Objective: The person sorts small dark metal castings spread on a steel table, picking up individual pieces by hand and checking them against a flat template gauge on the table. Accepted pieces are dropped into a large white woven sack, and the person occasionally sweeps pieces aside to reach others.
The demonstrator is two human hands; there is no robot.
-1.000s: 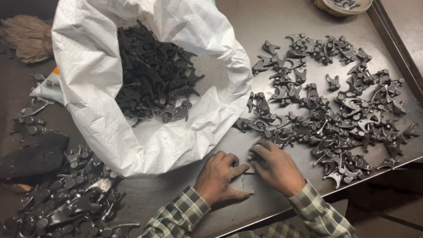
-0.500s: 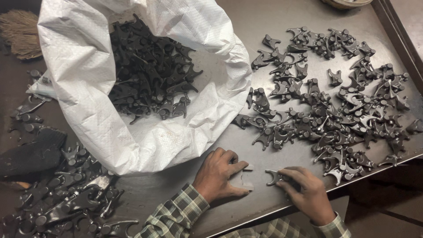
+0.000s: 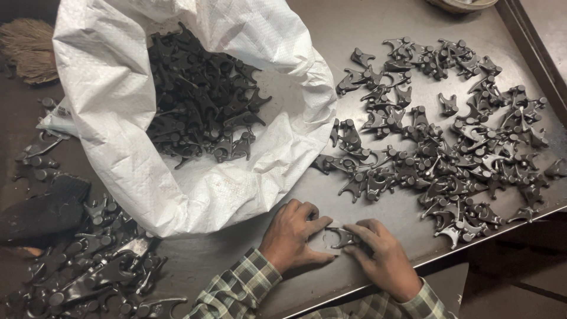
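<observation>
Head view: we're looking down at a dull grey steel table [image 3: 366,35] w/ a raised lip along its right and near edges. Both our hands are meeting near the front edge over one small dark fork part [image 3: 344,238], a forked casting w/ two curved prongs, matte black and rough. It's lying on the steel betw. the hands, just below the sack [image 3: 118,118]. Left hand [image 3: 293,236] is resting knuckles up, fingers curled and close together, tips touching the part's left side. Right hand [image 3: 381,260] is pinching the part's right side betw. thumb and forefinger; the other fingers are folded under, so we can't tell how they're sitting. Plaid cuffs are showing at both wrists.

The sack is white woven plastic, crinkly, mouth rolled wide open, w/ a black heap [image 3: 201,100] of the same castings lying inside. To the right, a loose scatter [image 3: 449,136] of castings is spreading over the steel, well apart from the hands. Lower left, more castings [image 3: 88,272] are lying on a darker surface, some w/ shiny worn faces. A bristly straw brush [image 3: 26,50] is sitting top left.

Vs. half a sec ago: right hand is coming in from near the scatter to beside the left hand, bringing the part w/ it; left hand is staying about where it was. Sack and piles aren't shifting.
</observation>
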